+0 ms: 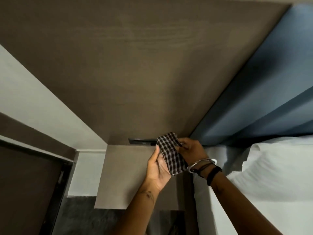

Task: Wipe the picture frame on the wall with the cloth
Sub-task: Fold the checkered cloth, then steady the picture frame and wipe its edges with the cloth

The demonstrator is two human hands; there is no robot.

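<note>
A black-and-white checked cloth (171, 155) is held between both my hands in front of a brown wall panel. My left hand (158, 168) lies palm up under the cloth's lower part, thumb along its edge. My right hand (190, 150), with bangles and a black band at the wrist, pinches the cloth's upper end. No picture frame shows in this view.
A brown wood-grain panel (135, 73) fills the upper view, with a small dark switch plate (140, 141) just left of the cloth. A blue padded headboard (254, 92) and white pillows (274, 167) lie to the right. A dark door frame (55, 192) stands at the lower left.
</note>
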